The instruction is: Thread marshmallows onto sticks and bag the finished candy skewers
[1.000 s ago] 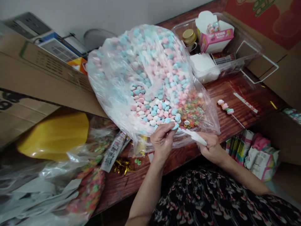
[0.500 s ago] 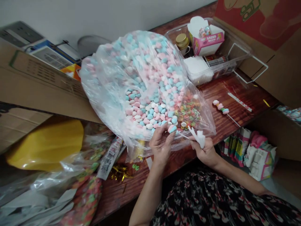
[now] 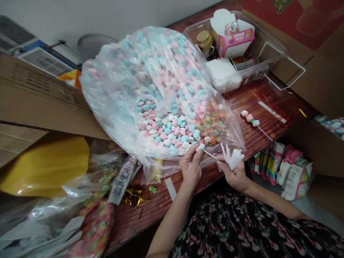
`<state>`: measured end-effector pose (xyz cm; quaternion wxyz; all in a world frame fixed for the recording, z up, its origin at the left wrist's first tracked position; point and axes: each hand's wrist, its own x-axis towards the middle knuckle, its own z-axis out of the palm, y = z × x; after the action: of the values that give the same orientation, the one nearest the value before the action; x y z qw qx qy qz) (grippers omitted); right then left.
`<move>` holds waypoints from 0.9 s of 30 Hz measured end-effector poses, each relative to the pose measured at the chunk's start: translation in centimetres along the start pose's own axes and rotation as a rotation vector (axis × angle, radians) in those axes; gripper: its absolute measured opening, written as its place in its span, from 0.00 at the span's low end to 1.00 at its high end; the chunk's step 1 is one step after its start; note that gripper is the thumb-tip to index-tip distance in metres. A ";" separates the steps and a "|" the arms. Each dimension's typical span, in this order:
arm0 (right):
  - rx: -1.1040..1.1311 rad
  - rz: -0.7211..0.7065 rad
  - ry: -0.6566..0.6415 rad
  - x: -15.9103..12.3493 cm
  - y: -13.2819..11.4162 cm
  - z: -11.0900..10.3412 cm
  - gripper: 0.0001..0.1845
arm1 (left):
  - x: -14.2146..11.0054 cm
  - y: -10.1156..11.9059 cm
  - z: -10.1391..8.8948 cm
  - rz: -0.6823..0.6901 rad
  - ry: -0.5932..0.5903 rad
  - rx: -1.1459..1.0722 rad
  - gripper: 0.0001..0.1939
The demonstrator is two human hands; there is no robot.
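Your left grip (image 3: 191,166) is pinched on a candy (image 3: 201,146) at the bag's mouth; your right grip (image 3: 233,175) clamps white sticks (image 3: 233,157). One loaded stick (image 3: 249,118) lies finished on the surface (image 3: 287,125); the bag (image 3: 150,89) remains nearly full.

Logged by us: pastel pink-and-blue candies (image 3: 158,61), blurred behind the clear crinkled plastic bag (image 3: 107,107); up and right of that bag, a red printed cardboard carton (image 3: 285,21), cut off by the top edge.

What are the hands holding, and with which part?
The left hand pinches a candy between its fingertips. The right hand grips a bunch of white sticks in its fingers, at their gathered ends.
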<state>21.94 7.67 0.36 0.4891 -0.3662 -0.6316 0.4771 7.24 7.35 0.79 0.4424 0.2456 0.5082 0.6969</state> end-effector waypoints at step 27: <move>-0.185 0.242 0.054 0.1 2.8 -5.4 0.10 | 6.4 -1.5 -0.1 0.786 -0.462 1.635 0.10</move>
<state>27.11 9.91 -1.98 0.4090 -0.4961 -0.6108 0.4622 4.54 13.01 -1.37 -0.0450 0.7672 0.6204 0.1564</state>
